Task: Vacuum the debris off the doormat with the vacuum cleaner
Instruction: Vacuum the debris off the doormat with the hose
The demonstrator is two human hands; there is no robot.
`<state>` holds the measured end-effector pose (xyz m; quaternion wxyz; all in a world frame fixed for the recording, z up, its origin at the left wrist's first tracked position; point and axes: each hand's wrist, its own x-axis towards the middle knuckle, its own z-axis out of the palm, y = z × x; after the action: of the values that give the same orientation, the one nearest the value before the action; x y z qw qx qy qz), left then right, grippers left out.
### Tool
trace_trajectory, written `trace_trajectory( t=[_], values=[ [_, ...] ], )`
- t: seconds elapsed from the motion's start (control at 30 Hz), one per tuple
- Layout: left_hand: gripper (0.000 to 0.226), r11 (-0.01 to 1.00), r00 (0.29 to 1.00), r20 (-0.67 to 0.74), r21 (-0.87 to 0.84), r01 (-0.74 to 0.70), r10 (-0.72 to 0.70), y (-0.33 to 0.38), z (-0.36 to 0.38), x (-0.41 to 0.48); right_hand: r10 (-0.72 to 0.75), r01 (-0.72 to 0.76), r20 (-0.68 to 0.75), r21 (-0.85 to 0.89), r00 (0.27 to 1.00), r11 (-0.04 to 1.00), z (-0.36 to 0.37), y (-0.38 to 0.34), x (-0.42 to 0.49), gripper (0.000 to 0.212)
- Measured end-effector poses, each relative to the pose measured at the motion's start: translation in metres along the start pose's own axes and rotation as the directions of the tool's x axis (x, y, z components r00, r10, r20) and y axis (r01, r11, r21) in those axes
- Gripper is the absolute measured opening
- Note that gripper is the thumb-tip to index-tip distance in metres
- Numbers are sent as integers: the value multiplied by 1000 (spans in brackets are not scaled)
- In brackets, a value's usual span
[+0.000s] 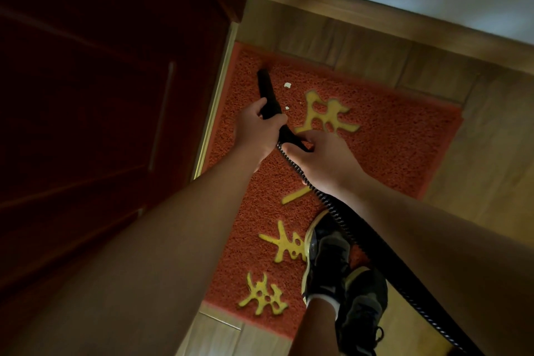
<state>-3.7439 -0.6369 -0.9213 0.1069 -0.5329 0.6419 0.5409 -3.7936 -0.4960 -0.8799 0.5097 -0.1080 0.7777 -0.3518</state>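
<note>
A red doormat (384, 136) with yellow characters lies on the wooden floor beside a dark red door. A black vacuum nozzle (266, 89) points to the mat's far left corner, its tip on the mat. My left hand (255, 131) grips the nozzle's rear part. My right hand (320, 156) holds the spot where the nozzle meets the ribbed black hose (341, 220). Two small white scraps, the larger (287, 85) and a smaller one (287, 108), lie on the mat just right of the nozzle.
The dark red door (101, 124) and its metal threshold strip (215, 104) run along the mat's left edge. A wooden skirting board (375, 14) lines the white wall beyond. My two dark shoes (344, 277) stand on the mat's near part, with the hose trailing past them.
</note>
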Motion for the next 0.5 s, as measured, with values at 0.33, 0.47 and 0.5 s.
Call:
trace_trajectory(
  t=[0.33,0.47,0.5],
  values=[
    [61,1000,1000,6,6,28,-28,-6,0,-19,-4,5,11,-37,1000,999,-2,-1,-20,24],
    [60,1000,1000,8,-21,21,-21,-2,-1,-16,-6,7,12,-37,1000,999,-4,-5,-18,28],
    [61,1000,1000,2,-21,17,-17,-1,-1,-13,-4,5,10,-35,1000,999,-4,-7,-16,29]
  ],
)
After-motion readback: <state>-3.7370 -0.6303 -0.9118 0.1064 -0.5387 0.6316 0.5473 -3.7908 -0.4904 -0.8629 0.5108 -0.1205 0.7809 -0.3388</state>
